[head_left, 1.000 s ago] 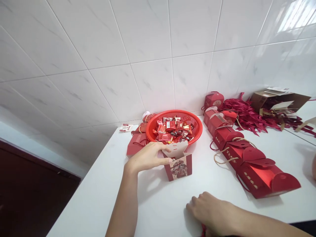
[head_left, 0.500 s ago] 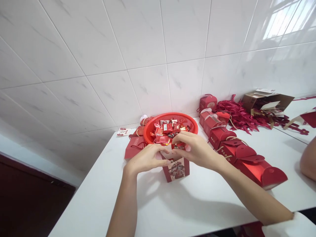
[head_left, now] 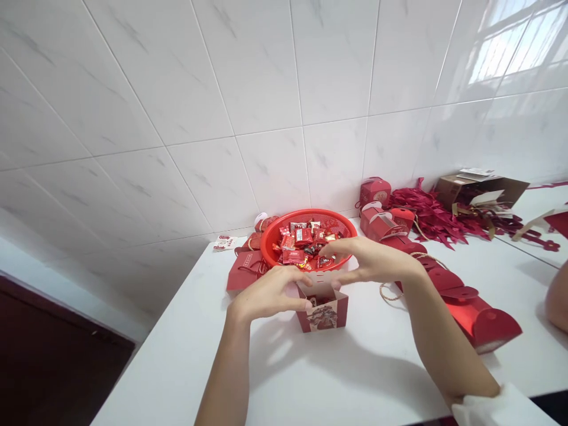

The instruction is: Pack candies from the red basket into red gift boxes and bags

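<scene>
A small red gift box (head_left: 322, 318) with a printed front panel stands on the white table with its top open. Something dark red shows inside it, too shaded to name. My left hand (head_left: 271, 294) holds the box at its left side, thumb at the front rim and fingers towards the back flap. Over the box's right rear corner, my right hand (head_left: 373, 260) has its thumb and fingers apart, with nothing seen between them. Its fingertips reach over the near right rim of a red plastic basket (head_left: 267, 241), which holds many wrapped candies (head_left: 293, 257).
Several closed red boxes (head_left: 477, 316) line the right side. Behind them lie dark red ribbons (head_left: 426, 213) and a cardboard box (head_left: 461, 184). A red bag (head_left: 243, 272) and a printed card (head_left: 228, 243) sit left of the basket. Another person's arm (head_left: 558, 299) shows at the right edge.
The red-wrapped candy in my right hand is gone from its fingers, which have spread and moved up and right. My left hand stays at the box. The view has tilted slightly upward.
</scene>
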The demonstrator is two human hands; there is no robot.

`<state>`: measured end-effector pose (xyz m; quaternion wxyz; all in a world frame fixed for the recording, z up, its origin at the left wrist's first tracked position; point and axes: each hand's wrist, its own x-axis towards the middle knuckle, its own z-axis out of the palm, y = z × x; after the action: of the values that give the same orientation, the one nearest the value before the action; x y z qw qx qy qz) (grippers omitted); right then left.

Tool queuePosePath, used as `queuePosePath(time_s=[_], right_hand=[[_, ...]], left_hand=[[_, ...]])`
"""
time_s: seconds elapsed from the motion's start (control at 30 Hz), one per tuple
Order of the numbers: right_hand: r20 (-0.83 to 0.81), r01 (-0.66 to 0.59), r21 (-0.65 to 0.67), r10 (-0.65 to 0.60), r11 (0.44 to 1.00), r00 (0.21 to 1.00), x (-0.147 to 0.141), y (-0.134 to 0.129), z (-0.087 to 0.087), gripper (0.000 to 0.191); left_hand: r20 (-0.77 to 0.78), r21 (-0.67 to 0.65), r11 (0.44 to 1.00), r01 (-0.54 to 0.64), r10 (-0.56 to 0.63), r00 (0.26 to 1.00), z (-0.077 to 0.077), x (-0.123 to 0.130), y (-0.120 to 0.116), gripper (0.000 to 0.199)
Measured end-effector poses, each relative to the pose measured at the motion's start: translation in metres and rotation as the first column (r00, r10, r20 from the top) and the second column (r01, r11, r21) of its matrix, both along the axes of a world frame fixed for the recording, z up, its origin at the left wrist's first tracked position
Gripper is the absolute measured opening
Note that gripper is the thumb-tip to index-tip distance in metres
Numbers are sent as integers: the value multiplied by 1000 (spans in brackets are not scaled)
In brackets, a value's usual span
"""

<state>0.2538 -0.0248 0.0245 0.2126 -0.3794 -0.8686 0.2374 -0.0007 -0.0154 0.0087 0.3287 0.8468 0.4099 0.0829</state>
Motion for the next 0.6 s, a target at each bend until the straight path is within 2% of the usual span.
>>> queuePosePath(time_s=[0.07,0.2,0.43,0.6], right_hand=[[102,-19,-76,27,997,994,0,1,-6,56],[177,-53,-161,82,985,981,-6,3,-18,49],[165,-95,-125,116,988,980,-5,9,-26,38],[167,-41,-111,60,993,984,-4,12,-27,22]], left_hand=[[-12,21,1000,4,-3,1000,-2,0,0,36],[-2,50,999,5,-5,1000,-5,0,2,39],[-13,72,997,37,-36,999,-2,3,3,31],[80,126,990,60,-70,994,0,8,2,33]])
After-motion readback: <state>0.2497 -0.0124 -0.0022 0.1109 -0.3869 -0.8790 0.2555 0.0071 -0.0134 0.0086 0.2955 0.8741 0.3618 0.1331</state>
